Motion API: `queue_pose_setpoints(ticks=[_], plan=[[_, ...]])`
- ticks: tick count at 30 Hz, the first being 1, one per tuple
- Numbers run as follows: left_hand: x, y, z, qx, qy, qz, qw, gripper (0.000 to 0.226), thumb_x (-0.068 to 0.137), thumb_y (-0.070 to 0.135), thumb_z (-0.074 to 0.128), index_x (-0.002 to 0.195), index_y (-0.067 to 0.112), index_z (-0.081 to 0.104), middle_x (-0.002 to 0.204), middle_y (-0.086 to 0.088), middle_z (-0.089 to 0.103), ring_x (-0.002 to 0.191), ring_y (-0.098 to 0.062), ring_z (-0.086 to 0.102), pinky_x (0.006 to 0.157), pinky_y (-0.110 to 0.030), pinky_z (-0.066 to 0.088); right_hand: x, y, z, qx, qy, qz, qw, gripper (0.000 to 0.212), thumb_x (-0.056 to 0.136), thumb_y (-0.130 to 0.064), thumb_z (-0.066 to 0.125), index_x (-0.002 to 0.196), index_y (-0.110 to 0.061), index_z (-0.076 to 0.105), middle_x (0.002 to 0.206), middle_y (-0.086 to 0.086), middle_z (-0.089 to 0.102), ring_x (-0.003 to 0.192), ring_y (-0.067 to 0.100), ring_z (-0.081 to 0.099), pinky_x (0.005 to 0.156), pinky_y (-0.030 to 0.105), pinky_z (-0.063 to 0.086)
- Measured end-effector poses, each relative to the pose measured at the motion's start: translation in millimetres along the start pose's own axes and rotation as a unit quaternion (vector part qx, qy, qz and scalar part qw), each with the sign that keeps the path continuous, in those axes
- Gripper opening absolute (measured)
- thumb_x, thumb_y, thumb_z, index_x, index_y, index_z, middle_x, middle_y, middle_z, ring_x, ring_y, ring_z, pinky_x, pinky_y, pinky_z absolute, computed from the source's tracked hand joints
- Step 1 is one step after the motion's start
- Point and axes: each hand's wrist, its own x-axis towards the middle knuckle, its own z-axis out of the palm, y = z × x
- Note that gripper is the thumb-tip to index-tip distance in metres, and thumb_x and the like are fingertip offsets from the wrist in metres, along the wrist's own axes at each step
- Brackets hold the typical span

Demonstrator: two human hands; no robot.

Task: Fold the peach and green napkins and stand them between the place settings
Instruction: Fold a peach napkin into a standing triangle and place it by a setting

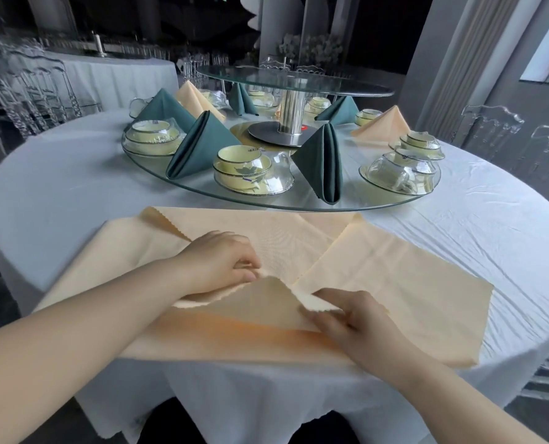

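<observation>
A large peach napkin (388,277) lies partly folded on the white tablecloth at the near edge of the table. My left hand (222,261) presses and pinches its folds at the centre. My right hand (347,312) grips a scalloped corner lifted over the near part. Folded green napkins (202,145) (323,161) stand on the glass turntable (158,179) between wrapped bowl settings (247,173). A folded peach napkin (382,125) stands at the far right, another peach one (194,99) at the far left.
A raised glass disc on a steel post (291,107) stands at the table's middle. More wrapped bowl sets (151,136) (401,171) ring the turntable. Clear chairs (491,129) stand at the right; another covered table (113,75) is behind left.
</observation>
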Motion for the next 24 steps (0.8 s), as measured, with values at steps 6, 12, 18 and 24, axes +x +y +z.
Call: queue_pose_setpoints(ticks=[6, 12, 18, 24], plan=[[25.6, -8.7, -11.0, -0.016, 0.018, -0.005, 1.0, 0.022, 0.091, 0.019, 0.049, 0.103, 0.019, 0.067, 0.104, 0.006, 0.065, 0.104, -0.015, 0.053, 0.09, -0.02, 0.033, 24.8, 5.6, -6.2, 0.056, 0.054, 0.035, 0.996, 0.038, 0.086, -0.021, 0.061, 0.052, -0.023, 0.043, 0.045, -0.01, 0.036, 0.045, 0.005, 0.031, 0.045, 0.012, 0.025], [69.9, -31.9, -63.8, -0.243, 0.181, -0.099, 0.948, 0.017, 0.091, 0.013, 0.054, 0.103, 0.013, 0.066, 0.09, 0.002, 0.058, 0.089, -0.012, 0.051, 0.07, -0.019, 0.036, 95.0, 8.6, -32.2, 0.024, 0.123, 0.074, 0.989, 0.018, 0.082, -0.015, 0.065, 0.066, -0.013, 0.058, 0.047, -0.015, 0.051, 0.051, 0.0, 0.044, 0.049, 0.01, 0.033], [114.9, -62.6, -77.4, -0.27, 0.213, -0.137, 0.929, 0.032, 0.092, 0.011, 0.05, 0.124, 0.012, 0.051, 0.089, 0.0, 0.057, 0.087, -0.016, 0.051, 0.076, -0.019, 0.033, 198.4, 27.8, -45.9, -0.105, 0.12, 0.065, 0.985, 0.026, 0.086, -0.025, 0.06, 0.09, 0.0, 0.066, 0.113, 0.008, 0.058, 0.111, 0.029, 0.045, 0.089, 0.027, 0.034], [144.2, -84.0, -83.2, -0.261, 0.234, -0.156, 0.924, 0.028, 0.097, 0.01, 0.041, 0.121, 0.011, 0.054, 0.102, -0.004, 0.057, 0.1, -0.017, 0.051, 0.067, -0.013, 0.028, 256.8, 44.6, -43.6, -0.011, 0.103, 0.169, 0.98, 0.011, 0.083, -0.026, 0.061, 0.076, -0.018, 0.063, 0.084, 0.003, 0.059, 0.083, 0.022, 0.053, 0.067, 0.026, 0.041]])
